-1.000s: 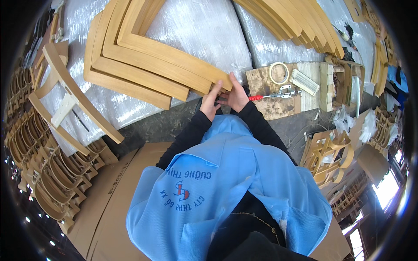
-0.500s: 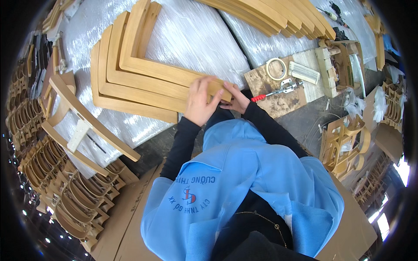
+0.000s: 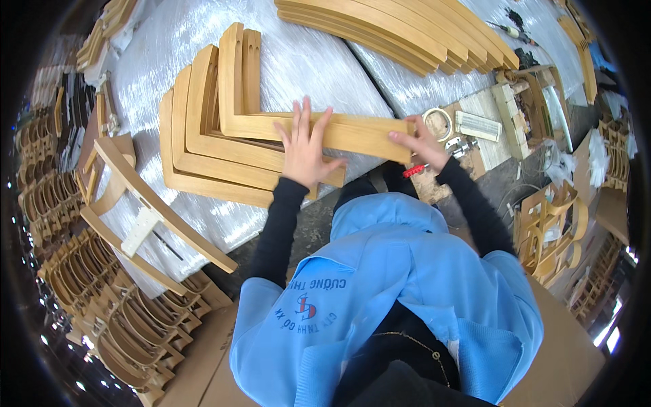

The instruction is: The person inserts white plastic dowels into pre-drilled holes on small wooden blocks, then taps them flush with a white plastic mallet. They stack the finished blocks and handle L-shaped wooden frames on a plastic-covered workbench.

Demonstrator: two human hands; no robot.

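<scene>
A light-brown L-shaped wooden frame piece (image 3: pixel 363 134) lies topmost on the plastic-wrapped table, its long arm reaching right past the others. My right hand (image 3: pixel 426 144) grips its right end, thumb on the upper face. My left hand (image 3: pixel 305 144) is spread flat across the same arm, fingers apart, pressing or resting on it. Beneath and to the left, several matching L-shaped pieces (image 3: pixel 220 178) lie fanned in a nested row. Just beyond my right hand shows the red handle of a toggle clamp (image 3: pixel 415 171); the sleeve and hand partly cover the clamp.
A tape roll (image 3: pixel 437 124) and a ribbed white block (image 3: pixel 478 126) lie on the jig board (image 3: pixel 483 105) at right, beside a wooden box (image 3: pixel 542 112). Stacked curved slats (image 3: pixel 400 34) fill the far side. A curved chair part (image 3: pixel 169 211) leans at left, near stacked chair parts (image 3: pixel 122 322).
The top L-shaped piece has shifted right, away from the nested row. My right hand moved right with its end; my left hand opened flat on the arm.
</scene>
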